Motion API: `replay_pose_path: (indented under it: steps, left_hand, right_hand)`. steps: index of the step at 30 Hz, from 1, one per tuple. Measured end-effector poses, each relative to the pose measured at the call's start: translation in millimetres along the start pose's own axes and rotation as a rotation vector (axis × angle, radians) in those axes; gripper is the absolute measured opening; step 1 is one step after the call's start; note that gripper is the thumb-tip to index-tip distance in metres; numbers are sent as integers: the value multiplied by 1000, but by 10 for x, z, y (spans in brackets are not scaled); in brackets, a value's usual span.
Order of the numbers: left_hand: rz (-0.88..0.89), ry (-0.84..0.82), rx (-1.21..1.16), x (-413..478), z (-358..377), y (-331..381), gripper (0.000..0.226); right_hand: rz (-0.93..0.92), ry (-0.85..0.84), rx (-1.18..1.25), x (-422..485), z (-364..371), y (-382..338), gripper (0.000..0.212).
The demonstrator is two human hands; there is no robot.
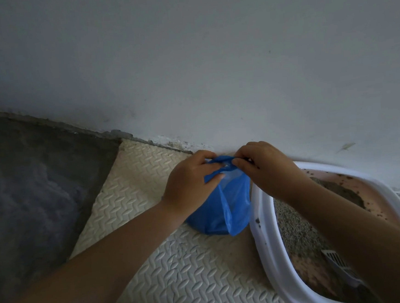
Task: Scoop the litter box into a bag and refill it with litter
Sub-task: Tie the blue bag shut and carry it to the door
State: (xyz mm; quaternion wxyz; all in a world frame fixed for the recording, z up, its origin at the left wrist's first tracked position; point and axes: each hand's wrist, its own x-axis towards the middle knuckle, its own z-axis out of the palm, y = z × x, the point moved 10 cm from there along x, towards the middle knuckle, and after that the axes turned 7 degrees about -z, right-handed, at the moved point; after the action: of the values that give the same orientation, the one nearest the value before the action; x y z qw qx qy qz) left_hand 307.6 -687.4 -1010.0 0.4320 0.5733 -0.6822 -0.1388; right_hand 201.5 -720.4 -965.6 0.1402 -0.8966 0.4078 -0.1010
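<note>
Pinching bag (224, 204), litter box (264, 232) beside, mat (145, 203) beneath

Bare forearms reaching forward, left hand (188, 179) and right hand (266, 166) close together, fingers (242, 163) pinching the blue bag (233, 205)

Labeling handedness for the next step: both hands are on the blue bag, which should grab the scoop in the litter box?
Right, likely. The right hand is nearer the litter box, its forearm passing over the scoop; the left hand on the blue bag is on the far side.
</note>
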Motion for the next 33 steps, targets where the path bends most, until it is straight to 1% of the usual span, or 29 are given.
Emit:
replay_pose_path:
  steps: [6,13,14,18,19,23,27,30,33]
  left_hand:
    - [-25,7,27,66,38,-8,20]
    - [-112,-12,-80,38,34,-58,5]
    - [-126,-13,-90,30,27,-79,4]
    - [-146,-46,-102,20,32,-135,4]
    - [-150,-53,-107,16,33,-143,4]
    - [-159,-75,-154,16,21,-138,3]
    - [-175,-99,-230,71,-27,-87,6]
    - [-172,-84,-275,125,-95,-21,5]
    - [-239,-90,-310,167,-145,-8,12]
  right_hand:
    - [8,2,-14,-27,-17,35,14]
    - [-31,40,-81,-80,-96,70,10]
    - [-40,32,-83,-94,-95,77,11]
    - [-59,-20,-79,-155,-80,119,39]
    - [-58,-6,-93,-165,-95,127,40]
    - [-7,67,-136,-187,-165,177,24]
    - [104,160,-79,-235,-297,310,10]
    - [168,210,-66,-264,-342,391,5]
    - [237,230,38,-284,-318,464,2]
